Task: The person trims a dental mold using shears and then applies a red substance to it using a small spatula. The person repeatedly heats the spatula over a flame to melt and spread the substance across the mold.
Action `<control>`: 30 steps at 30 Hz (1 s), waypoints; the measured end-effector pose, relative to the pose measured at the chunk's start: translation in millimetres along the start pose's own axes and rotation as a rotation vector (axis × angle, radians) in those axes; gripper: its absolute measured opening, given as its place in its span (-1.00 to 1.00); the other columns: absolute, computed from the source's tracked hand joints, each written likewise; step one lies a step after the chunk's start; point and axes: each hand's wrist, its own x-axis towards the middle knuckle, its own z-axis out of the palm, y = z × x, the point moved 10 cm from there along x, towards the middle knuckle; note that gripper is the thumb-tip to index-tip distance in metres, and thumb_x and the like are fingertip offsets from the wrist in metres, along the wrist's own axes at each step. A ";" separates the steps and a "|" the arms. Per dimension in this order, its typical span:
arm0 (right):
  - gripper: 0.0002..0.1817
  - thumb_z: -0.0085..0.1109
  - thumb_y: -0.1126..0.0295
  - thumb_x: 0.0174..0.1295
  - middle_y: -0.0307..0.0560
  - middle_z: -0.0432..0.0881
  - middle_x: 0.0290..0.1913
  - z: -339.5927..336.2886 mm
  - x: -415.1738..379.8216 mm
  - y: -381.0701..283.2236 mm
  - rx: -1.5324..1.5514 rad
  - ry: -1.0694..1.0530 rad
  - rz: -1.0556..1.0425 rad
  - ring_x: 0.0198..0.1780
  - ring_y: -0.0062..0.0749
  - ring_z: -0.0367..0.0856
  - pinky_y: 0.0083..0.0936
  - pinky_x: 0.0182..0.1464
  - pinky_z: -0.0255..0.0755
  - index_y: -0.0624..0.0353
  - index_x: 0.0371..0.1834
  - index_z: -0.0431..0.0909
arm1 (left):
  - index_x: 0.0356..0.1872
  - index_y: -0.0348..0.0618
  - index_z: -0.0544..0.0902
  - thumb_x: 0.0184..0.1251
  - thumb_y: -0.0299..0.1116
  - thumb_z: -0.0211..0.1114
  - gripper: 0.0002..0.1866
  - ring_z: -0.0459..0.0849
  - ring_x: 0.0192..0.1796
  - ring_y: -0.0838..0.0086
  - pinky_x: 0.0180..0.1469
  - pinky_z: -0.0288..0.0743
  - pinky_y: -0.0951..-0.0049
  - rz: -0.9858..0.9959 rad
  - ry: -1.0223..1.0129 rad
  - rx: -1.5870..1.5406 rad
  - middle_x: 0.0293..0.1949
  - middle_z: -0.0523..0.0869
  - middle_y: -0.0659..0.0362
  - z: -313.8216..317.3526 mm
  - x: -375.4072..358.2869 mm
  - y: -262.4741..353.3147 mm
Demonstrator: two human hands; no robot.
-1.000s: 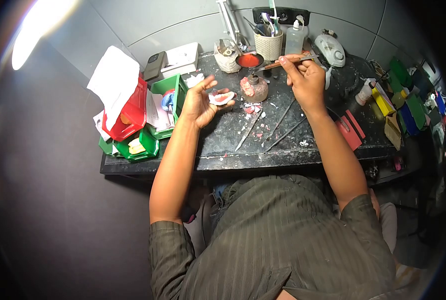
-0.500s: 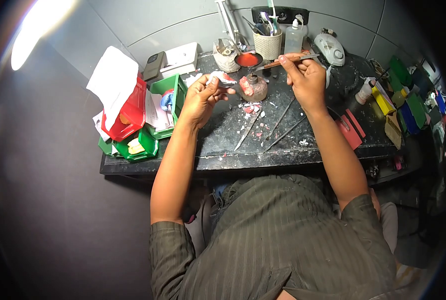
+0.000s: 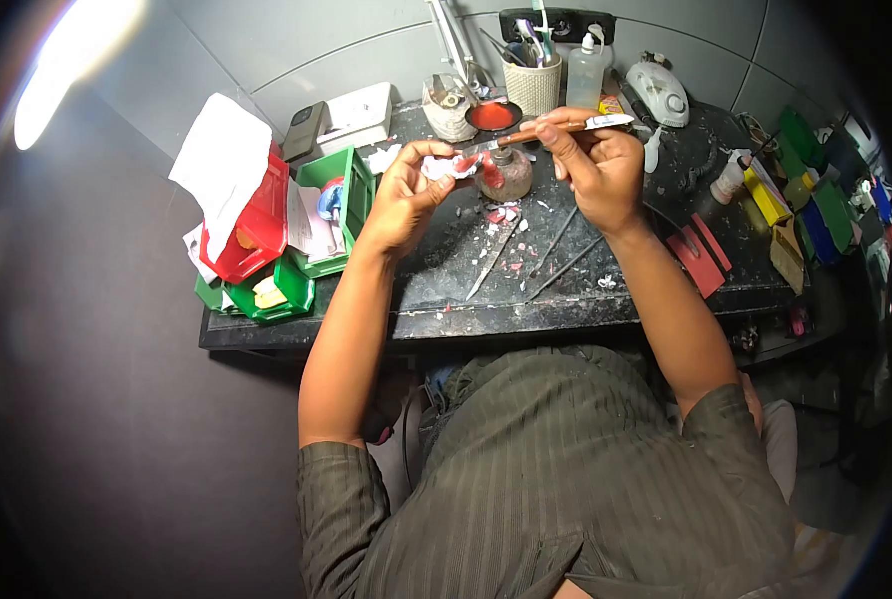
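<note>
My left hand (image 3: 402,205) pinches a small white piece with red, wax-like material on it (image 3: 450,167), perhaps a dental cast. In my right hand (image 3: 606,175) is a wax knife with a brown handle (image 3: 544,132). Its narrow metal end points left and meets or nearly meets the red part of the piece; actual contact is hard to tell. The knife's broader, pale end sticks out to the right past my fingers. Just behind and between my hands stands a round glass burner (image 3: 513,182) with red wax on its side. Behind it sits a dark dish of red wax (image 3: 493,117).
Three slim metal tools, one a pointed carver (image 3: 493,262), lie on the dark, crumb-strewn table (image 3: 426,324). Green bins (image 3: 328,262) and a red bin (image 3: 256,235) stand left. Pink wax sheets (image 3: 698,262) lie right. Behind are a brush cup (image 3: 533,88) and squeeze bottle (image 3: 585,75).
The wax knife has moved from above the burner leftward to the piece and has turned in my right hand. My left hand has tilted the piece, bringing its red part toward the blade.
</note>
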 end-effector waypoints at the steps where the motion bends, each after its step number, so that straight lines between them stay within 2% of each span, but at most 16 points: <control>1: -0.86 0.28 0.46 0.35 -0.15 0.77 -0.27 0.6 -0.8 -0.4 0.001 0.000 0.000 -0.44 -0.79 0.52 -0.80 -0.45 0.30 0.33 -0.17 0.68 | 0.11 -0.22 0.43 0.38 -0.49 0.30 -0.65 0.62 0.22 0.25 0.36 0.41 0.05 0.002 -0.004 -0.005 0.06 0.67 -0.04 1.3 -0.4 0.8; 3: -0.86 0.27 0.47 0.35 -0.12 0.78 -0.25 5.7 -2.4 -0.7 -0.014 -0.046 0.007 -0.34 -0.73 0.60 -0.78 -0.34 0.39 0.35 -0.17 0.67 | 0.11 -0.23 0.43 0.38 -0.49 0.30 -0.65 0.62 0.21 0.26 0.36 0.42 0.06 0.005 -0.008 -0.012 0.04 0.67 -0.03 1.1 -0.6 0.1; 9: -0.88 0.25 0.51 0.35 -0.10 0.77 -0.24 7.1 -3.5 -0.6 -0.052 -0.050 -0.014 -0.24 -0.59 0.68 -0.67 -0.12 0.50 0.37 -0.17 0.67 | 0.12 -0.21 0.43 0.38 -0.49 0.30 -0.65 0.63 0.18 0.29 0.35 0.42 0.05 -0.006 -0.001 0.000 -0.01 0.67 0.02 1.2 -0.3 -0.7; 13: -0.88 0.24 0.52 0.35 -0.06 0.77 -0.22 12.6 -3.8 -8.0 -0.088 -0.077 -0.072 -0.19 -0.54 0.71 -0.64 -0.08 0.52 0.38 -0.18 0.66 | 0.12 -0.20 0.43 0.37 -0.49 0.31 -0.64 0.63 0.18 0.27 0.32 0.44 0.04 -0.011 0.002 -0.013 0.01 0.66 0.03 1.1 -0.4 -1.2; 18: -0.86 0.25 0.53 0.34 -0.03 0.76 -0.19 14.1 -6.2 -5.0 -0.057 -0.089 -0.012 -0.11 -0.46 0.73 -0.59 0.00 0.55 0.40 -0.14 0.63 | 0.11 -0.20 0.43 0.37 -0.48 0.32 -0.64 0.63 0.17 0.26 0.29 0.45 0.04 -0.019 -0.003 -0.003 0.01 0.66 0.03 1.3 -0.8 -0.9; 22: -0.87 0.25 0.53 0.34 -0.02 0.76 -0.19 13.5 -5.4 -8.8 -0.074 -0.070 -0.049 -0.11 -0.45 0.74 -0.59 0.00 0.55 0.40 -0.14 0.63 | 0.09 -0.18 0.41 0.39 -0.45 0.31 -0.66 0.65 0.14 0.27 0.22 0.48 0.13 -0.044 0.026 -0.003 -0.05 0.68 0.03 -1.8 -1.4 -4.1; 24: -0.87 0.26 0.51 0.35 -0.06 0.76 -0.22 14.1 -5.2 -9.0 -0.017 -0.073 -0.041 -0.23 -0.57 0.71 -0.67 -0.16 0.54 0.38 -0.15 0.64 | 0.07 -0.17 0.41 0.40 -0.42 0.30 -0.68 0.67 0.11 0.27 0.16 0.50 0.18 -0.058 0.038 -0.002 -0.07 0.68 0.02 -3.3 -1.6 -5.1; 25: -0.87 0.26 0.51 0.35 -0.06 0.76 -0.22 11.9 -4.2 -9.2 -0.017 -0.073 -0.041 -0.23 -0.57 0.71 -0.67 -0.16 0.54 0.38 -0.15 0.64 | 0.05 -0.16 0.41 0.45 -0.35 0.26 -0.71 0.69 0.00 0.27 0.06 0.50 0.23 -0.073 0.040 -0.008 -0.10 0.69 0.03 -3.6 -2.2 -6.2; 26: -0.86 0.26 0.49 0.35 -0.09 0.76 -0.23 4.9 -2.2 -8.1 -0.031 -0.052 -0.034 -0.31 -0.65 0.65 -0.71 -0.27 0.47 0.37 -0.15 0.65 | 0.04 -0.16 0.40 0.49 -0.28 0.21 -0.73 0.71 -0.10 0.28 -0.05 0.51 0.28 -0.088 0.041 -0.014 -0.14 0.70 0.04 -4.2 -2.8 -7.1; 27: -0.86 0.27 0.47 0.35 -0.12 0.77 -0.24 -1.2 0.7 -7.1 -0.046 -0.031 -0.026 -0.39 -0.72 0.59 -0.76 -0.38 0.41 0.35 -0.16 0.65 | 0.04 -0.16 0.40 0.49 -0.28 0.21 -0.73 0.71 -0.10 0.28 -0.05 0.51 0.28 -0.087 0.042 -0.014 -0.14 0.70 0.04 -5.8 -2.3 -6.3; 28: -0.85 0.29 0.44 0.34 -0.20 0.75 -0.30 -8.4 4.5 -10.5 -0.092 0.019 -0.063 -0.52 -0.80 0.44 -0.79 -0.52 0.26 0.33 -0.16 0.65 | 0.00 -0.14 0.41 0.52 -0.22 0.16 -0.75 0.67 -0.21 0.30 -0.14 0.48 0.31 -0.137 0.051 -0.078 -0.15 0.70 0.05 -8.1 -1.5 -10.2; 29: -0.85 0.29 0.44 0.34 -0.20 0.75 -0.30 -12.6 7.4 -7.3 -0.092 0.018 -0.063 -0.52 -0.80 0.44 -0.79 -0.52 0.26 0.33 -0.16 0.65 | -0.03 -0.12 0.42 0.55 -0.15 0.10 -0.74 0.63 -0.32 0.32 -0.23 0.45 0.34 -0.188 0.059 -0.143 -0.16 0.70 0.07 -9.7 -1.7 -14.6; 30: -0.85 0.30 0.44 0.33 -0.22 0.74 -0.32 -24.4 9.4 1.2 -0.143 0.079 -0.025 -0.53 -0.80 0.44 -0.79 -0.52 0.25 0.32 -0.16 0.66 | -0.03 -0.12 0.42 0.55 -0.15 0.10 -0.74 0.63 -0.32 0.32 -0.23 0.45 0.34 -0.187 0.060 -0.144 -0.16 0.70 0.07 -10.3 -1.6 -13.6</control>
